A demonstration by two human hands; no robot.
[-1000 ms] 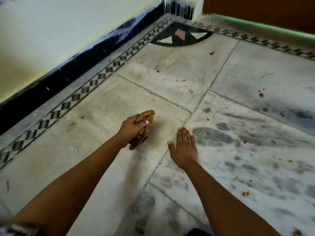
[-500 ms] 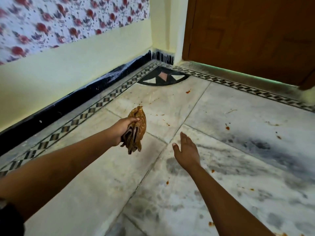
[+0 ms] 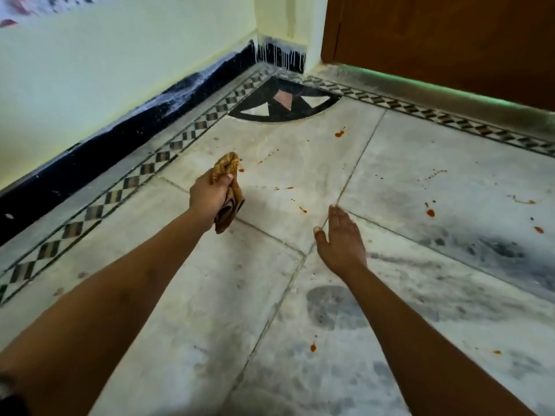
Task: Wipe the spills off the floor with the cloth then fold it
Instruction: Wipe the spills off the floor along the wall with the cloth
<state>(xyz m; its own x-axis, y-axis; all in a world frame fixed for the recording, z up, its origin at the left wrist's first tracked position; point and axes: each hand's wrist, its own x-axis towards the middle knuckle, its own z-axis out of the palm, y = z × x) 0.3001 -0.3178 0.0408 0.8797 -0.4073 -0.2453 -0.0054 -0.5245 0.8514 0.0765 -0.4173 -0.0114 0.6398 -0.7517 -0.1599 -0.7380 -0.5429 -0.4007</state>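
Observation:
My left hand (image 3: 207, 198) is shut on a bunched brown and yellow cloth (image 3: 227, 168), held just above the marble floor (image 3: 210, 310). One end of the cloth sticks up past my fingers and the other hangs below my fist. My right hand (image 3: 341, 240) is open, palm down with fingers together, low over the floor to the right of the cloth. Red-orange spills dot the floor: small drops (image 3: 302, 209) between my hands, a spot (image 3: 339, 133) farther ahead, larger drops (image 3: 430, 212) to the right and one (image 3: 313, 346) near my right forearm.
A pale wall with a black skirting (image 3: 120, 139) runs along the left. A chequered tile border (image 3: 150, 163) follows it to a black corner inlay (image 3: 282, 106). A brown wooden door (image 3: 450, 40) closes off the back right.
My left hand lifted the cloth off the floor, then moved forward and lower toward the spills. My right hand stayed open and shifted right. The head view dipped back toward the floor.

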